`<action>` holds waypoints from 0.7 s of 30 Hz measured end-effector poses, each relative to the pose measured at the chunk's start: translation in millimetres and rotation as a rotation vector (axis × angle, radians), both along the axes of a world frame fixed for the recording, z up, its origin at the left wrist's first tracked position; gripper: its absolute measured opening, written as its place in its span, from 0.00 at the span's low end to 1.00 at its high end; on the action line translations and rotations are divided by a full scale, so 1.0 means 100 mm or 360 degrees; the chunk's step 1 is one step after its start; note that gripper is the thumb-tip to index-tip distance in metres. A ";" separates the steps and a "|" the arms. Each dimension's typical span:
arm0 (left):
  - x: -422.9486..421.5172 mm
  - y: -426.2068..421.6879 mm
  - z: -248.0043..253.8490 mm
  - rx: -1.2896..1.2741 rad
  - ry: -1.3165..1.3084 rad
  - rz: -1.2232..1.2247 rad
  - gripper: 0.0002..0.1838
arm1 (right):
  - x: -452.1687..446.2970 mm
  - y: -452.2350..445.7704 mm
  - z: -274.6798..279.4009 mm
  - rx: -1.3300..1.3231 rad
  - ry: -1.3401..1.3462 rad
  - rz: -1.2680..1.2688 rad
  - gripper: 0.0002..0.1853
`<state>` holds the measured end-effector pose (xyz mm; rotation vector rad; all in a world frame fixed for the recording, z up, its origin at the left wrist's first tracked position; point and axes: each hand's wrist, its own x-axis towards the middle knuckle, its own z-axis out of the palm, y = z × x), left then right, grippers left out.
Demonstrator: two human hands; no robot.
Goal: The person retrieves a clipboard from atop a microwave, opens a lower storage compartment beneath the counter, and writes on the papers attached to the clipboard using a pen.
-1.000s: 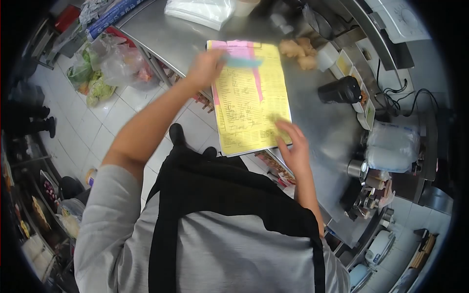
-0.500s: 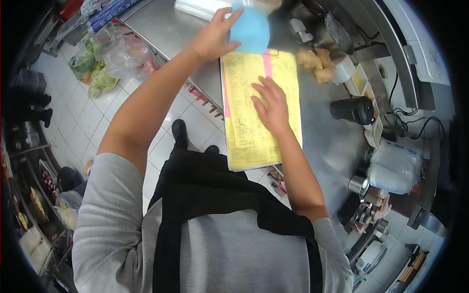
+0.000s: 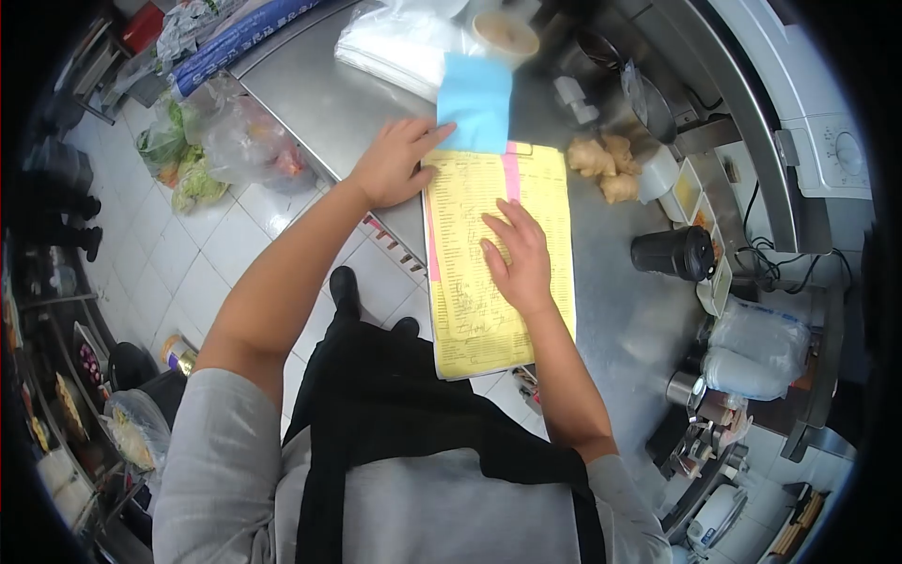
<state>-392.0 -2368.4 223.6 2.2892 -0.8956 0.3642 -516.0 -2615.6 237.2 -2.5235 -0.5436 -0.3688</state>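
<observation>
Our left hand [image 3: 393, 162] has come down the blue sheet [image 3: 477, 101], grip wide, so it now joins our loosely spread right hand [image 3: 522, 261] at the yellow papers [image 3: 462, 221].

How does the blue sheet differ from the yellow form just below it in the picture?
Marking: the blue sheet shows no print, while the yellow form carries printed lines and handwriting.
Size: the blue sheet looks much smaller than the yellow form.
Hands: the left hand has its forefinger over the blue sheet's edge; the right hand lies over the yellow form.
Shared: both look like paper.
</observation>
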 end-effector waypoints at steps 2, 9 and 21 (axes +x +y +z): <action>-0.03 0.04 -0.03 0.0076 0.0147 -0.0045 0.38 | -0.04 0.01 0.02 0.0056 0.0024 -0.0025 0.18; -0.05 0.03 0.02 0.0123 0.0168 0.0006 0.40 | 0.27 -0.12 0.11 0.0263 0.0080 -0.0106 0.09; -0.04 0.03 0.05 0.0130 0.0161 -0.0013 0.42 | 1.35 -0.01 0.03 0.0771 0.0195 -0.0250 0.11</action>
